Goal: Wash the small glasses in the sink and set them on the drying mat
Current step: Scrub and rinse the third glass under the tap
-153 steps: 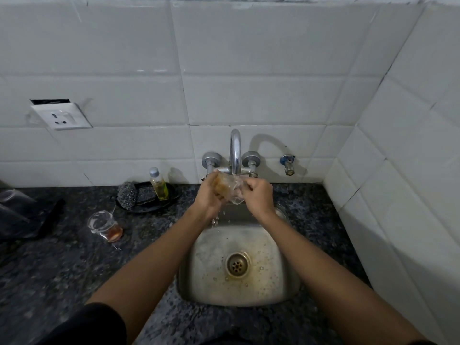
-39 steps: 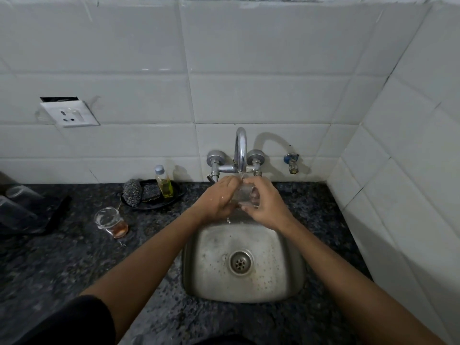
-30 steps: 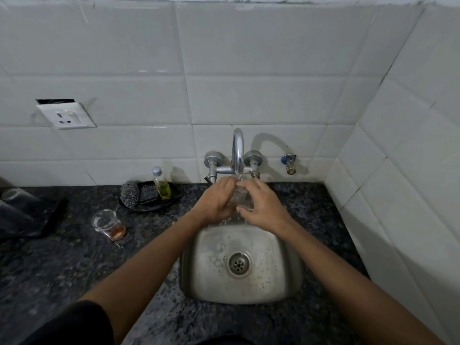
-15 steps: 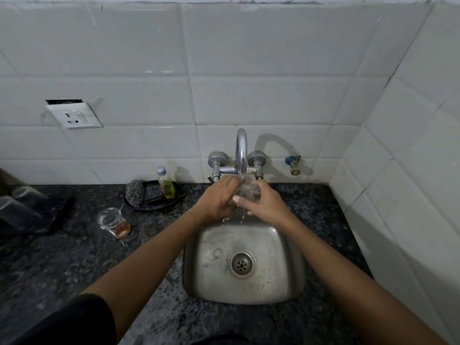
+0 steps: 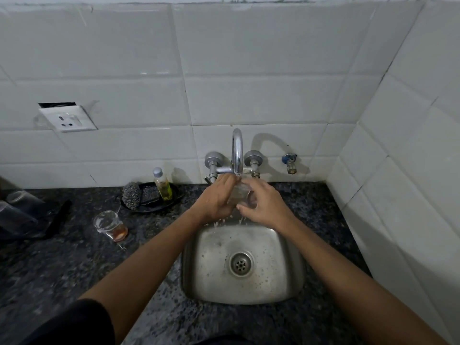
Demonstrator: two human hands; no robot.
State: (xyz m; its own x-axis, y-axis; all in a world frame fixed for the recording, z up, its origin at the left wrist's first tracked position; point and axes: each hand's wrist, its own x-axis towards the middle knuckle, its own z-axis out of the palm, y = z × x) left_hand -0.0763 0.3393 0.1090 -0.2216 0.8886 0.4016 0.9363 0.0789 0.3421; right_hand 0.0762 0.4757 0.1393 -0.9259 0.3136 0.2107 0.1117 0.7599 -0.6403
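Note:
A small clear glass [image 5: 239, 194] is held under the tap [image 5: 237, 150], above the back edge of the steel sink [image 5: 286, 287]. My left hand [image 5: 216, 197] grips its left side and my right hand [image 5: 264, 204] grips its right side and bottom. Water drips from the glass into the sink. A second small glass [image 5: 109, 225] with a little amber liquid stands on the dark counter to the left. At the far left lies a dark drying mat [image 5: 56, 221] with clear glasses [image 5: 22, 202] on it, partly cut off by the frame edge.
A black dish [image 5: 171, 199] at the back of the counter holds a steel scrubber [image 5: 132, 194] and a small bottle of yellow liquid [image 5: 163, 184]. A wall socket [image 5: 67, 118] sits up left. Tiled walls close in behind and to the right.
Five seconds ago my left hand rubbed the glass with a sponge; now both hands hold the bare glass under the tap. In the last second it turned slightly between my hands.

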